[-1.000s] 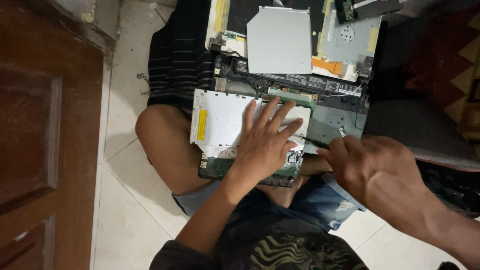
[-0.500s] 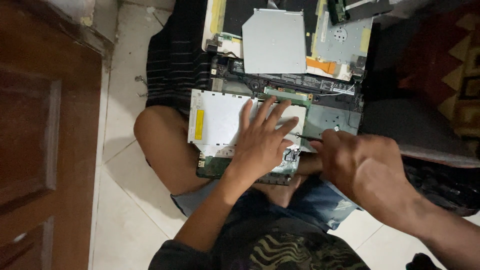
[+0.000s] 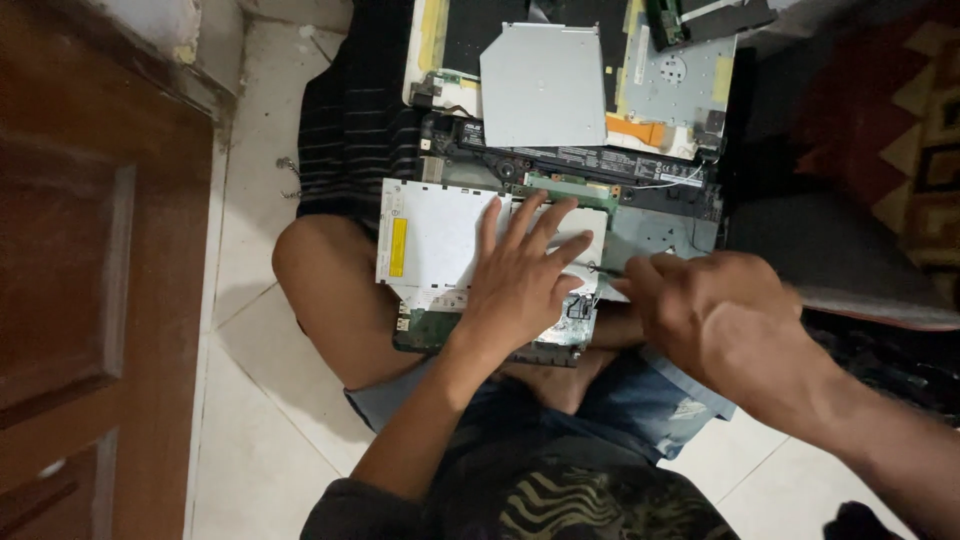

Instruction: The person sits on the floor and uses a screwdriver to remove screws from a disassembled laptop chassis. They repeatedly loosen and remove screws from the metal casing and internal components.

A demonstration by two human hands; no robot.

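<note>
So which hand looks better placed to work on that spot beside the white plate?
Probably the right hand: it holds a thin tool with its tip at the white plate's edge. The left hand lies flat, fingers spread, pressing the plate down.

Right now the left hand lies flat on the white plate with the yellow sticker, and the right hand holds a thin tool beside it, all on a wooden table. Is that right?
Not quite: there is no table. The head view shows the white plate resting on the person's lap, above a tiled floor. The left hand does lie flat on it, and the right hand holds a thin tool beside it.
</note>
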